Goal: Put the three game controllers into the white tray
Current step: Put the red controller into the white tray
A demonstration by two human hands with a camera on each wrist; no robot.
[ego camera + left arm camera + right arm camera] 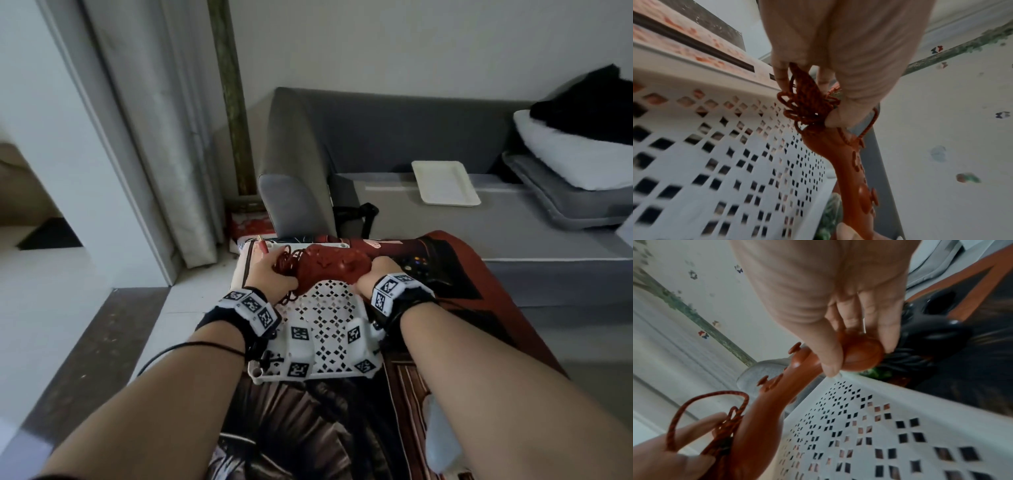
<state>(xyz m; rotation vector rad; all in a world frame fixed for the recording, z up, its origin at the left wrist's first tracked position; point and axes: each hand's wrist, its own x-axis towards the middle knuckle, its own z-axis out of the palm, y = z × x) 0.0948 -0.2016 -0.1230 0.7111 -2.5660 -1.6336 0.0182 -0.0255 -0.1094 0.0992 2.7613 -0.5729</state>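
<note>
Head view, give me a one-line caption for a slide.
Both hands, left hand gripping the bundled cord and right hand one grip, hold a red controller above the white perforated tray.

Red controller (329, 265), black controller (416, 265), white tray (325, 329) with diamond-pattern holes.

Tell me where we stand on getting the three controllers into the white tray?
Done: nothing yet; the white perforated tray shows no controller lying in it. In hand: the red controller is over the tray's far edge, the left hand gripping its bundled cord, the right hand holding one grip. Left: set it down, then the black controller beside the tray. A third isn't visible.
</note>
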